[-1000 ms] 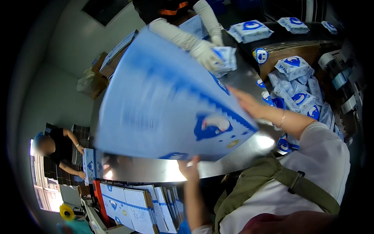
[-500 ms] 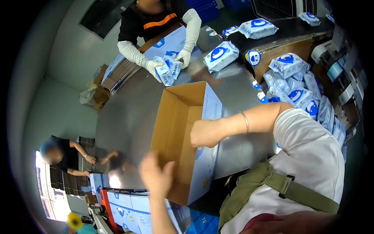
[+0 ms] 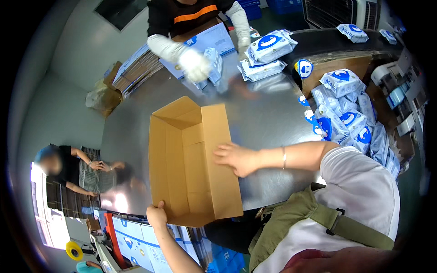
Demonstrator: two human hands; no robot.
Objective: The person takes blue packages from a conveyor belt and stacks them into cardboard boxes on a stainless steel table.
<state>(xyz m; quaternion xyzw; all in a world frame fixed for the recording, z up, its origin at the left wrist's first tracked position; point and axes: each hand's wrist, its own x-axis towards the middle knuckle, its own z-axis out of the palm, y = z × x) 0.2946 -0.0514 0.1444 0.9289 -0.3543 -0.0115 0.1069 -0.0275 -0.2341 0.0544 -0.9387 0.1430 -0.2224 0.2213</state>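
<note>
An empty cardboard box (image 3: 182,150), brown inside, stands on the metal table in front of me with its top uncovered. Its right-hand flap (image 3: 221,182) is folded outward, brown face up. My right hand (image 3: 236,159) lies on that flap with its fingers stretched out. At the box's near left corner, my left hand (image 3: 157,214) grips the cardboard edge, thumb on the inner side. What its other fingers touch below the edge is hidden.
Across the metal table (image 3: 132,150), a co-worker in white gloves (image 3: 195,65) handles blue-white packs. Two soft packs (image 3: 271,48) lie stacked at the far right. A heap of packs (image 3: 346,113) fills a bin beside my right arm. A conveyor (image 3: 314,43) runs behind it.
The box has shifted left, and its right flap now lies outward. My left hand has come down onto the near corner. My right hand has opened from a fist. A second pack joins the far-right one.
</note>
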